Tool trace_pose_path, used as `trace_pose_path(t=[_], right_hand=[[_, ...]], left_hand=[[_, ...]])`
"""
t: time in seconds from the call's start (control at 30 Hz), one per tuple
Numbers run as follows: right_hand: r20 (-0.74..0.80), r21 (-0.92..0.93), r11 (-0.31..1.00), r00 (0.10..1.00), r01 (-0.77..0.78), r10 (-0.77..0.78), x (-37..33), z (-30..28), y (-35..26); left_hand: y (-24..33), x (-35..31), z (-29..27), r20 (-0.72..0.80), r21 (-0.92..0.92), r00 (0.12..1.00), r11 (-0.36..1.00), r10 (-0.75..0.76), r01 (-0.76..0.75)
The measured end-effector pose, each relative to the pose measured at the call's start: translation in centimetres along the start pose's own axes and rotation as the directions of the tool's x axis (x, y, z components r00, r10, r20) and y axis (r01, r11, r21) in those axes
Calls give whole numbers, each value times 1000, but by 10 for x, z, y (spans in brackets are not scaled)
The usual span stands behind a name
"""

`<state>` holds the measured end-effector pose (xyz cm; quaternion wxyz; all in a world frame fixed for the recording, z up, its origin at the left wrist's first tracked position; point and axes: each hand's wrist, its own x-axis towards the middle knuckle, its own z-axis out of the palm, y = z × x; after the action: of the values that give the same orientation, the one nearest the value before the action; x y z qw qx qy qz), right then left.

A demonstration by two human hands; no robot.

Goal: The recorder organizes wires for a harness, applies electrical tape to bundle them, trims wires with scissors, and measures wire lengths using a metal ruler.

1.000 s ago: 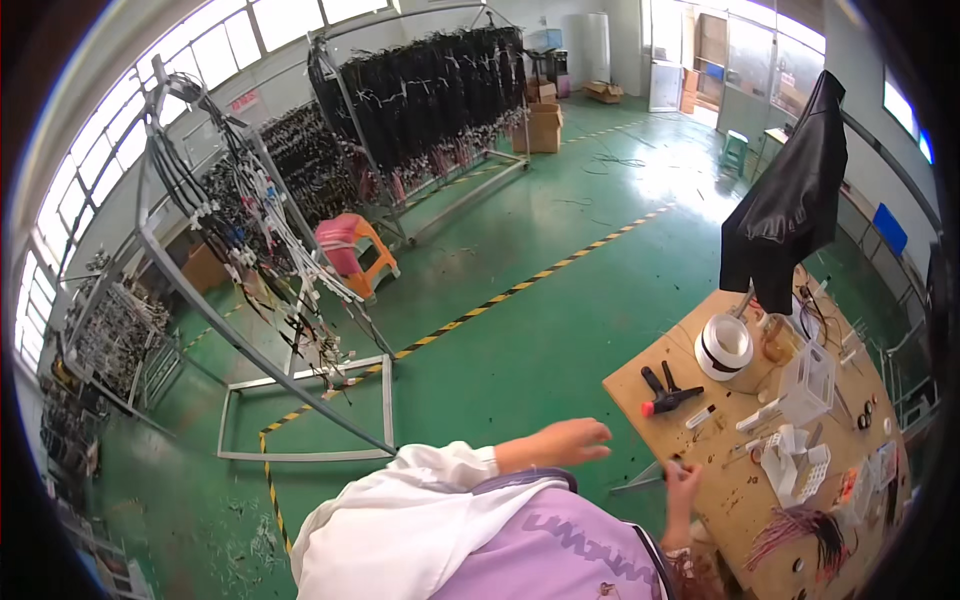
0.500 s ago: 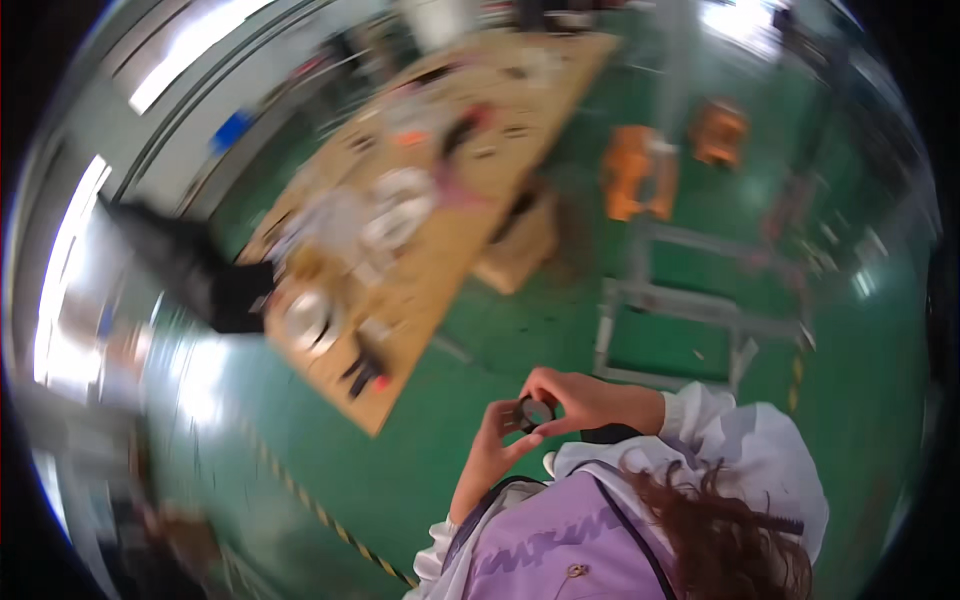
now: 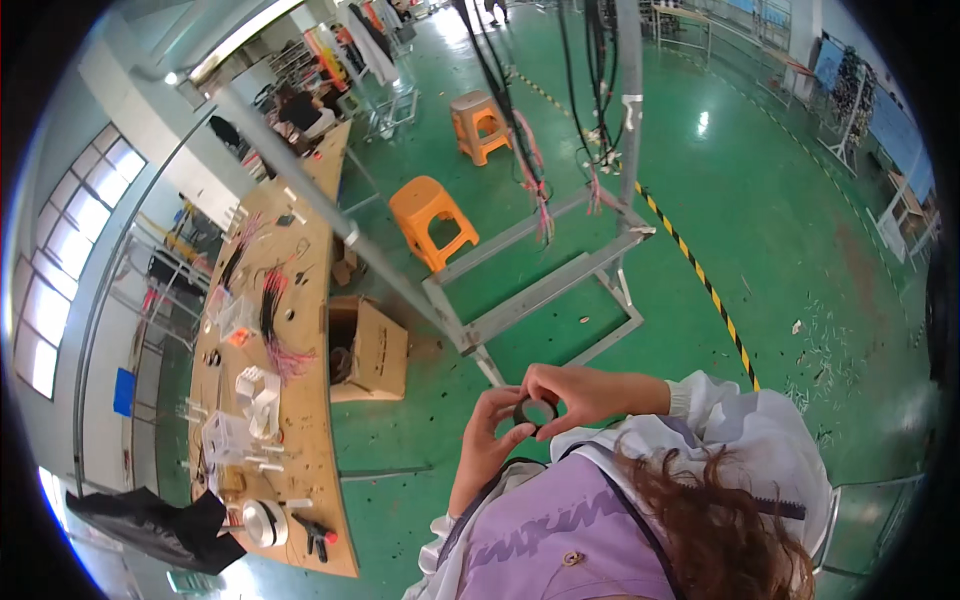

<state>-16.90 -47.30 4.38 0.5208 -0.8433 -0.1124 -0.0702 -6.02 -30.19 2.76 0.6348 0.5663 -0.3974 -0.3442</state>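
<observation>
Holding a roll [image 3: 537,411], dark and round, without a long axis, flat face turned up. Gripping from the left with left hand [image 3: 488,432], from the right and far side with right hand [image 3: 590,395]; touching with both, neither nearer. Pinching the rim with curled fingers, thumbs at the roll's near edge; cannot tell how firmly. Beyond the roll, a frame [image 3: 555,289]; left of the roll, a box [image 3: 382,355]; farther left, a table [image 3: 322,480].
</observation>
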Motion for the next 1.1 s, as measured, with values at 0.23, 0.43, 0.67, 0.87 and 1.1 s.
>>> trace_pose_path(t=[0.23,0.43,0.67,0.87,1.1], right_hand=[[-223,47,989,963,-141,148,-76,-113,38],[-225,-68,986,965,-154,135,-97,-167,80],[-396,211,947,865,-242,309,-71,-194,123],[-420,529,818,769,-223,482,-63,-226,140],[-483,773,634,628,-22,611,-75,-236,141]], left_hand=[[-16,119,104,-24,-65,999,997,43,-44],[-28,183,145,-22,414,996,908,81,-65],[-41,273,134,168,450,983,882,72,-141],[-55,401,114,766,188,593,969,-248,163],[-69,584,70,-9,745,941,630,340,-220]])
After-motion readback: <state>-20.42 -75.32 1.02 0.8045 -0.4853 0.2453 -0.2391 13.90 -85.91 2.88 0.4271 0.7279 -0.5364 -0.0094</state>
